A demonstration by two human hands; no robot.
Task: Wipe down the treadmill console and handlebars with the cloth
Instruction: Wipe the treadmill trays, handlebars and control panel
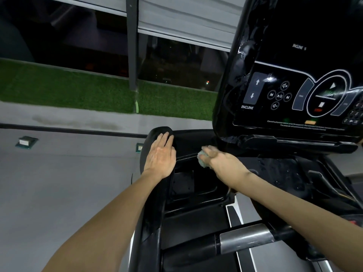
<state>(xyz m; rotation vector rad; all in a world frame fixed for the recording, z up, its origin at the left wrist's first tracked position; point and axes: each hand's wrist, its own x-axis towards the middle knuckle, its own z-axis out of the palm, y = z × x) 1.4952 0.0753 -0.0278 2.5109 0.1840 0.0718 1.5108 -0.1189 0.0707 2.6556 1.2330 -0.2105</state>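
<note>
The glossy black treadmill console point(290, 61) fills the upper right, its face tilted back and towards the viewer, its lower edge running roughly left to right. One black padded side handlebar point(154, 209) shows: its long axis climbs from the bottom edge up and away, ending in a rounded tip that points at the far wall. One black crossbar with a silver metal sleeve point(245, 237) lies across the lower right, rising slightly rightward.

The left hand point(160, 156) lies flat on the rounded end of the side handlebar, palm down, fingers straight and close together, gripping nothing. The right hand point(222, 161) is curled round the one crumpled pale blue-green cloth point(202, 159), which is bunched into a ball and sticks out past the fingers on the left. The cloth sits at the black ledge point(186, 154) just under the console's lower left corner, between the two hands — motion blur hides whether it touches the ledge.

Beyond the treadmill is a grey floor point(68, 183) with two floor sockets point(26, 142), one strip of green artificial turf point(68, 85), and a dark window point(78, 32) above it.
</note>
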